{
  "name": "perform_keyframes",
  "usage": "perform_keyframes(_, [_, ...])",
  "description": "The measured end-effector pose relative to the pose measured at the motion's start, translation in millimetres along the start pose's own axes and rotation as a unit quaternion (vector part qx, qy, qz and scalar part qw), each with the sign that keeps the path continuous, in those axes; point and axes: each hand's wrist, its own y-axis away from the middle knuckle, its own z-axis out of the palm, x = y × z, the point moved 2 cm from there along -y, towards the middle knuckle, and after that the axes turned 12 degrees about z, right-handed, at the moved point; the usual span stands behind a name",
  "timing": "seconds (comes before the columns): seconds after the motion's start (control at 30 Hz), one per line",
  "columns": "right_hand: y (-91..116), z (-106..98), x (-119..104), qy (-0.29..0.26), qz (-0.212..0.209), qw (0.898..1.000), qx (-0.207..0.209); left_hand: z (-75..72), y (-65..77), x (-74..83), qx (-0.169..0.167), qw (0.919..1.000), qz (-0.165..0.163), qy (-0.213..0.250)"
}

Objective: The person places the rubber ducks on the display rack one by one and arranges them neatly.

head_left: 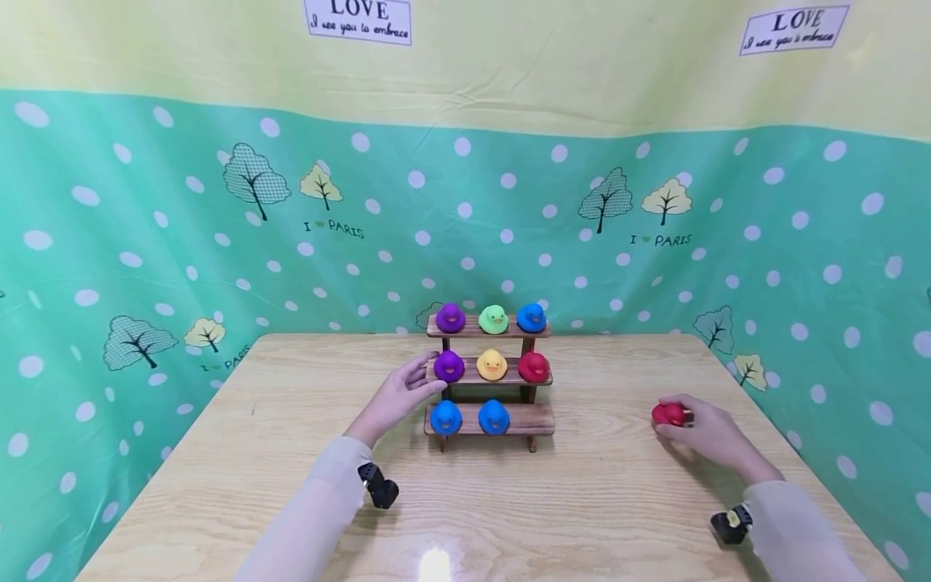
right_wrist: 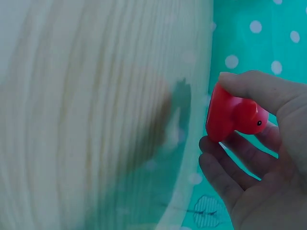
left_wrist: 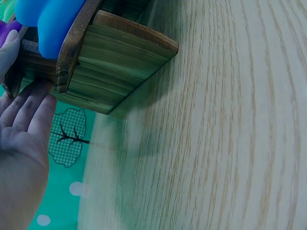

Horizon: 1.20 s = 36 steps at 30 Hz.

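Observation:
A three-tier wooden display stand [head_left: 541, 417] carries small rubber ducks. My left hand [head_left: 396, 398] is at the left end of its middle tier, thumb in front and fingers behind, holding that end beside a purple duck [head_left: 448, 367]. The left wrist view shows the thumb and fingers on either side of the board end, close to a blue duck [left_wrist: 55, 28]. Out to the right, my right hand [head_left: 716, 436] grips a red duck [head_left: 667, 415]. Its thumb lies on the duck's base and its fingers are on the opposite side, seen in the right wrist view.
Purple, green [head_left: 494, 320] and blue ducks sit on the top tier; yellow [head_left: 491, 365] and red ones share the middle with the purple. Two blue ducks [head_left: 494, 418] stand on the bottom tier's left and middle. A polka-dot curtain [head_left: 465, 210] hangs behind the wooden table [head_left: 582, 517].

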Motion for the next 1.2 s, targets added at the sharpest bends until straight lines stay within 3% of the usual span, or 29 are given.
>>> perform_keyframes(0.27, [4,8,-29,-0.014,-0.057,0.998,0.013,0.9,1.5,3.8,-0.003,1.0000,0.005,-0.001])
perform_keyframes(0.57, [8,14,-61,-0.010,-0.090,0.995,0.028,1.1,1.4,3.6,-0.006,0.9999,0.010,0.000])
perform_keyframes(0.8, [13,24,-88,-0.001,-0.156,0.986,0.055,0.8,2.4,6.7,-0.004,0.9999,0.011,-0.006])
perform_keyframes(1.2, [22,42,-122,-0.003,-0.202,0.977,0.064,-0.3,0.6,0.8,-0.001,1.0000,0.001,-0.001])
